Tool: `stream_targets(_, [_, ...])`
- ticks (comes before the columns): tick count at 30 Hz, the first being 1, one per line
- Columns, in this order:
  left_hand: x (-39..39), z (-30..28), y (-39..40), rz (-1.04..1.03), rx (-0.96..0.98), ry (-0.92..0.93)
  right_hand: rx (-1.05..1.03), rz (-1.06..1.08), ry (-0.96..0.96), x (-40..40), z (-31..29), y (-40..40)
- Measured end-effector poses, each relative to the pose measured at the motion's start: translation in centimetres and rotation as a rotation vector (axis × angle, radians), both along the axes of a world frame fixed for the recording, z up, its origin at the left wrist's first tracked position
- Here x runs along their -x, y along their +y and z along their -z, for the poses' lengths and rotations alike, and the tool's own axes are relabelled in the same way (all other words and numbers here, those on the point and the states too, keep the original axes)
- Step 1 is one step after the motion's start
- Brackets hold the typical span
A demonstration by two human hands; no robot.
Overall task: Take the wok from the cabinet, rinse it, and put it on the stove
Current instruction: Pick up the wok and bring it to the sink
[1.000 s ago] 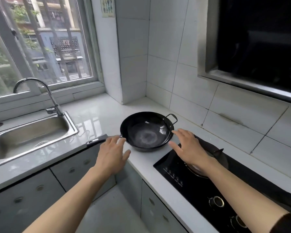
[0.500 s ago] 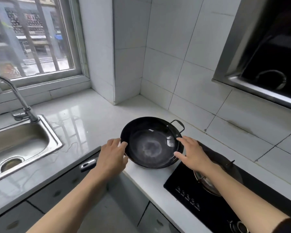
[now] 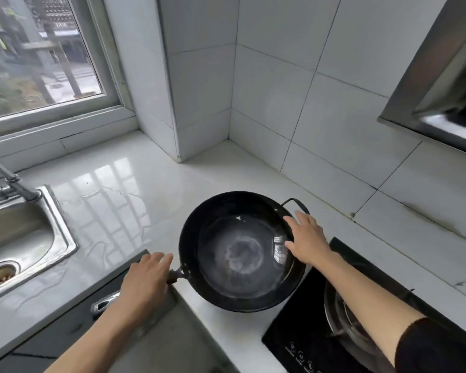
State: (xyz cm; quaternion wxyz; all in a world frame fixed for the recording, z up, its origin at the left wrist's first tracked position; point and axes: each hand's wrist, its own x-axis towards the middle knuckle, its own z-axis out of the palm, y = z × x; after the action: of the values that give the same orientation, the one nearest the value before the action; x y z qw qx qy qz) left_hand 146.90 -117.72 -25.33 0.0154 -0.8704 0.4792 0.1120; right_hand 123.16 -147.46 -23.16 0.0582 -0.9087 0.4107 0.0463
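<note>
A black wok (image 3: 242, 251) with a wet, shiny inside sits on the white counter (image 3: 135, 195), its right edge over the corner of the black stove (image 3: 301, 332). My left hand (image 3: 145, 281) wraps the short handle on the wok's left side. My right hand (image 3: 307, 240) grips the right rim, thumb inside the bowl and fingers next to the wire loop handle (image 3: 296, 204). The stove's burner ring (image 3: 345, 316) lies partly under my right forearm.
A steel sink (image 3: 24, 238) with a faucet (image 3: 8, 181) is at the left. Below the counter is a dark drawer front with a metal pull (image 3: 102, 305). Tiled walls close the corner behind, and a range hood (image 3: 441, 84) hangs at the upper right.
Both hands have closed in from beside the wok onto its handle and rim. The view has swung right and down, and the wok now overlaps the stove's corner.
</note>
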Motion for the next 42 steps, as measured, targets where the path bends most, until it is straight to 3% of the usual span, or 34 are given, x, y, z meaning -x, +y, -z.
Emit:
stream_targets(5, [-0.2,0.3,-0.6,-0.021,-0.113,-0.022,0.067,-0.056,0.159,-1.7,2.0,-3.9])
stream_targets(9, [-0.7,1.2,-0.3,-0.019,-0.093,0.041,0.125,-0.059,0.217,-2.6,3.3,-5.7])
stream_targets(19, [-0.4,2.6,-0.8,0.051,0.084,0.067,-0.005,0.059,0.079,-3.0,3.9,-6.8])
stream_targets(28, [-0.8,3.7,-0.8,0.252,0.069,-0.145,-0.026,0.057,0.009,-2.6,3.8,-6.8])
stream_targets(35, [-2.6,2.6,3.2,0.212,0.119,-0.185,-0.055,-0.061,-0.043,-6.5,1.9,-4.9])
stream_targets(42, [-6.2,0.3,11.4,0.033,0.100,-0.196,-0.044,-0.201,-0.081,-15.2,-1.3,1.1])
